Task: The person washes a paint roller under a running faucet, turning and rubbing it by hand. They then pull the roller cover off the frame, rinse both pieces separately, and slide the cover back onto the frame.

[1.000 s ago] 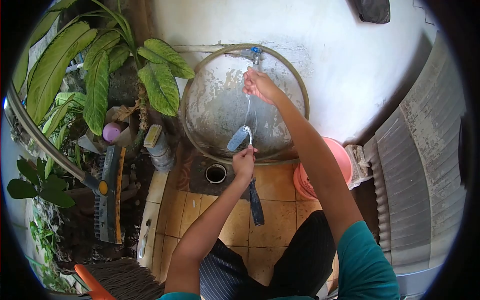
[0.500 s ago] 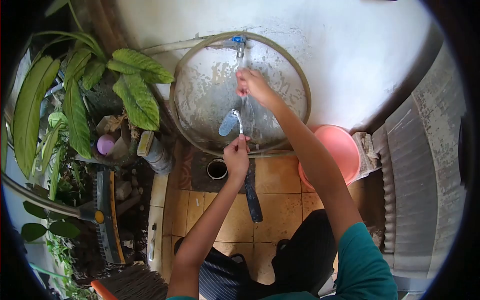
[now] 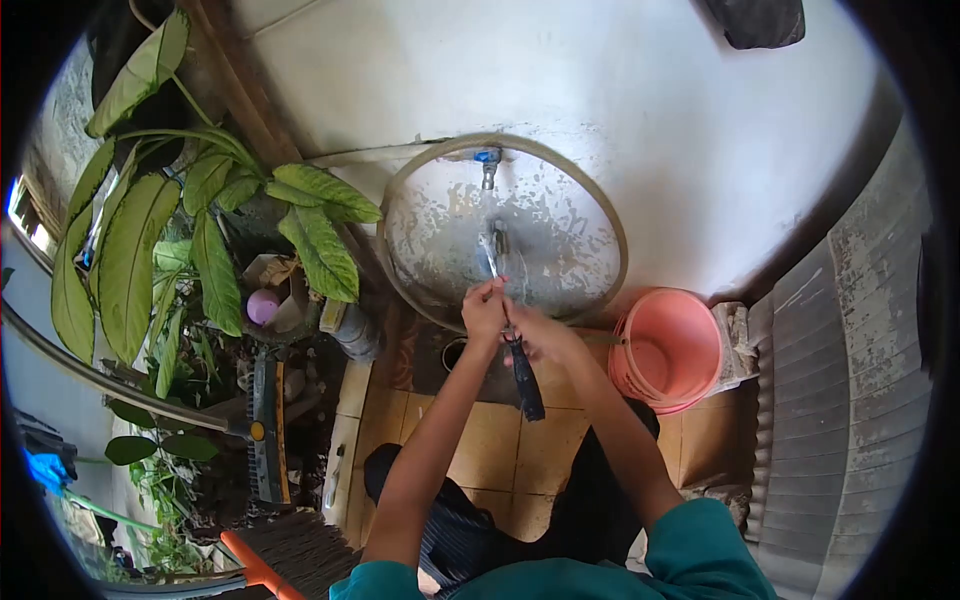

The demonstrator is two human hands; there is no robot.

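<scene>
My left hand [image 3: 485, 312] is closed around the metal rod of a small paint roller. The roller's head [image 3: 488, 250] points up toward the wall, in the water below the tap, and its black handle [image 3: 527, 385] hangs down toward me. Just to the right, my right hand [image 3: 538, 335] is at the top of that handle, fingers curled round it and partly blurred. Above both hands, a tap [image 3: 487, 170] with a blue lever sticks out of the wall, water falling from it.
A hose [image 3: 622, 240] loops round the tap against the wall. The pink bucket [image 3: 675, 345] stands at right. On the left are leafy plants [image 3: 215, 265], a purple ball [image 3: 262, 307] and a broom [image 3: 290, 555]. A drain hole [image 3: 455, 352] lies below my hands.
My right hand has come down from the water under the tap to the roller's handle beside my left hand. The view has tilted up, showing more wall and the whole bucket opening.
</scene>
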